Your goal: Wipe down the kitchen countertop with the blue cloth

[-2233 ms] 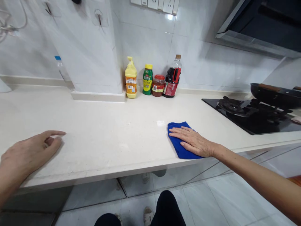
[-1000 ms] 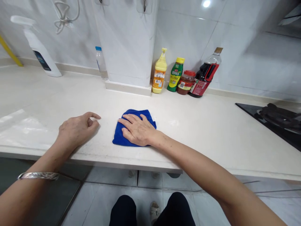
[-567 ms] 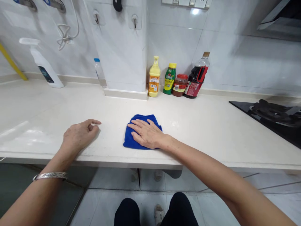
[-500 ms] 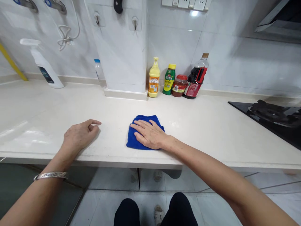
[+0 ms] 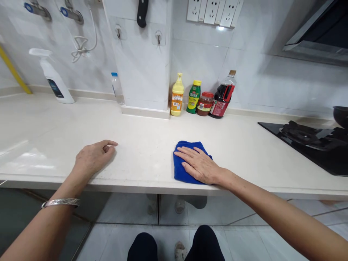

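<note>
A folded blue cloth (image 5: 180, 171) lies on the cream countertop (image 5: 244, 152) near its front edge. My right hand (image 5: 199, 165) lies flat on top of it, fingers stretched out and pointing left, pressing it down. My left hand (image 5: 93, 158) rests on the bare counter well to the left of the cloth. Its fingers are loosely curled with the forefinger pointing out, and it holds nothing. A silver bangle (image 5: 60, 202) sits on my left wrist.
Against the back wall stand a yellow squeeze bottle (image 5: 177, 100), a green bottle (image 5: 194, 97), a red-lidded jar (image 5: 204, 104) and a dark sauce bottle (image 5: 222, 100). A spray bottle (image 5: 54, 78) and a clear bottle (image 5: 117, 87) stand further left. A black gas hob (image 5: 310, 140) is at right.
My right hand slid the blue cloth left from near the hob to mid-counter, then back to the right over the last second. My left hand has stayed put.
</note>
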Demonstrator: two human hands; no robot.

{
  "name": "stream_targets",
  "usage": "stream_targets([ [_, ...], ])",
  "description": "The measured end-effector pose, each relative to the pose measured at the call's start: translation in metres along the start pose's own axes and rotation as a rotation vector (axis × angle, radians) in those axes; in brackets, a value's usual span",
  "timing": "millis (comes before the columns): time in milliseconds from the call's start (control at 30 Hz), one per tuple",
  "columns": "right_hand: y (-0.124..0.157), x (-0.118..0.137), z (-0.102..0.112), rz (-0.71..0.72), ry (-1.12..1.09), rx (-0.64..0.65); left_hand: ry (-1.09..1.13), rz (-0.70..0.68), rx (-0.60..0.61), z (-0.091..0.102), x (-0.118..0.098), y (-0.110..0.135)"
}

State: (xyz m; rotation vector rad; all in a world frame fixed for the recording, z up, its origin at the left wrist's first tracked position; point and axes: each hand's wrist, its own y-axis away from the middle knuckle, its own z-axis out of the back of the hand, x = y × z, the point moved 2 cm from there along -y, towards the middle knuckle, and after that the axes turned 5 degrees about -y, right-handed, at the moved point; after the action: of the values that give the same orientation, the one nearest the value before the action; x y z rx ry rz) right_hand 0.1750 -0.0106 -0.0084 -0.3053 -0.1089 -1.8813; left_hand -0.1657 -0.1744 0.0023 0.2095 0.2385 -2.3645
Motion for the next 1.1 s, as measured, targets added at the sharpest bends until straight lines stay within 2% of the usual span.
stream_targets([
  [200,0.015,-0.004,0.003,-0.032,0.016,-0.004,-0.035,0.012,0.002,0.0,-0.005,0.001],
  [467,0.002,0.007,0.0,-0.075,0.064,-0.009,-0.097,0.014,0.01,-0.002,-0.007,-0.002],
  [567,-0.014,0.015,-0.003,-0.09,0.057,-0.002,-0.104,0.028,0.012,-0.002,-0.01,-0.001],
  [733,-0.057,0.022,-0.011,-0.082,0.05,-0.016,-0.068,0.022,-0.012,-0.003,-0.01,-0.001],
  [900,-0.098,0.022,-0.016,-0.076,0.037,-0.029,-0.048,0.005,-0.027,-0.006,-0.007,-0.002],
  [1100,-0.134,0.018,-0.017,-0.102,0.022,-0.019,-0.04,-0.004,-0.024,-0.007,-0.005,-0.001],
])
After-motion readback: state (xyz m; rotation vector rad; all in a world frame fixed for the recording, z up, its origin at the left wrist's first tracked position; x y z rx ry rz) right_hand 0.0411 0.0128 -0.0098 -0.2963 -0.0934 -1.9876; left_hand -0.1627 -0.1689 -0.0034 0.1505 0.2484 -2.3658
